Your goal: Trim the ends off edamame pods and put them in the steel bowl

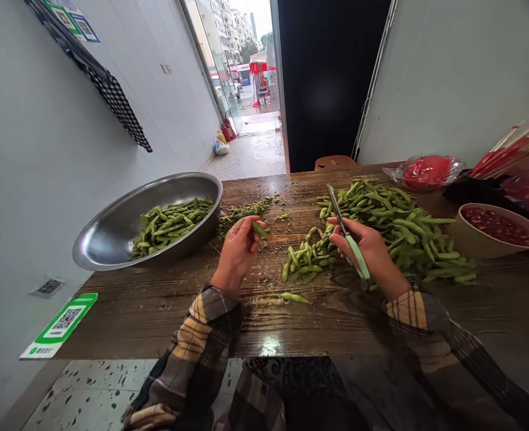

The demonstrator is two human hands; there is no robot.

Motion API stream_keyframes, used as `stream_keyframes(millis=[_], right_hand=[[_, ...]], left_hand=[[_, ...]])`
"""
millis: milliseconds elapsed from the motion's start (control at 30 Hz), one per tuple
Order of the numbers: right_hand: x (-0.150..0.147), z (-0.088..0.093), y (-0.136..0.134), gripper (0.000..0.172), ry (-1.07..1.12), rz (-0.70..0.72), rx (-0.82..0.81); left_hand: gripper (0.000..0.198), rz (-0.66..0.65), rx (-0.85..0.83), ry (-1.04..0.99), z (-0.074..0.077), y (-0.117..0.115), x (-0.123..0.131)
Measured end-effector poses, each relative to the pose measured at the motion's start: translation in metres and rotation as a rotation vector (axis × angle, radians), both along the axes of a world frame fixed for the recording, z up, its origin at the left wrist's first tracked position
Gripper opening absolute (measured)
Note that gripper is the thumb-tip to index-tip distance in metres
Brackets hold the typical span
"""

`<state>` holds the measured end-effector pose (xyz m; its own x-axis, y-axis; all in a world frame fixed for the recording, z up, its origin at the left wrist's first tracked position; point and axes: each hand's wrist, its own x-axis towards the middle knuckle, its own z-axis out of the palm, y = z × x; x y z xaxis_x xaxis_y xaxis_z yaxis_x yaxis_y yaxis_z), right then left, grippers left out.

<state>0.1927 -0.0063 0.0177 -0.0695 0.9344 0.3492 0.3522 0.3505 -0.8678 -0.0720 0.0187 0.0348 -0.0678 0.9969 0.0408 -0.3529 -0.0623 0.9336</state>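
Plaid sleeves (196,341); left hand (235,252) pinching pod (259,228), right hand (372,248) wrapped round scissors (357,256); green QR card (46,342), small print illegible.

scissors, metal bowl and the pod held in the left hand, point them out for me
Scissors (356,254): head view, on the green handle.
Metal bowl (109,232): head view, on the bare inner wall.
Held pod (259,229): head view, on its exposed middle.

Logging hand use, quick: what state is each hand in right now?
Left hand: closed, pinching a green pod.
Right hand: holding green-handled scissors.
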Motion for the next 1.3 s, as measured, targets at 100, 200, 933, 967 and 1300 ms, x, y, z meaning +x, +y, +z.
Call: stream_keyframes(millis=[100,200,933,967,1300], right_hand=[[-0.015,0.003,-0.013,0.042,-0.200,0.049,0.120],[-0.036,0.000,-0.036,0.045,-0.491,0.137,0.153],[-0.038,-0.032,0.010,0.040,-0.742,-0.110,0.114],[-0.036,-0.029,0.010,0.042,-0.651,-0.114,0.119],[-0.056,-0.004,-0.003,0.044,-0.221,0.281,0.008]], left_hand=[[0.017,0.112,-0.008,-0.066,-0.003,0.004,-0.016],[0.014,0.181,0.020,-0.106,-0.004,0.006,-0.028],[0.033,-0.200,0.085,0.134,-0.006,-0.007,-0.009],[0.032,-0.219,0.080,0.161,-0.006,-0.009,-0.007],[0.031,-0.261,0.069,0.294,-0.006,-0.015,0.003]])
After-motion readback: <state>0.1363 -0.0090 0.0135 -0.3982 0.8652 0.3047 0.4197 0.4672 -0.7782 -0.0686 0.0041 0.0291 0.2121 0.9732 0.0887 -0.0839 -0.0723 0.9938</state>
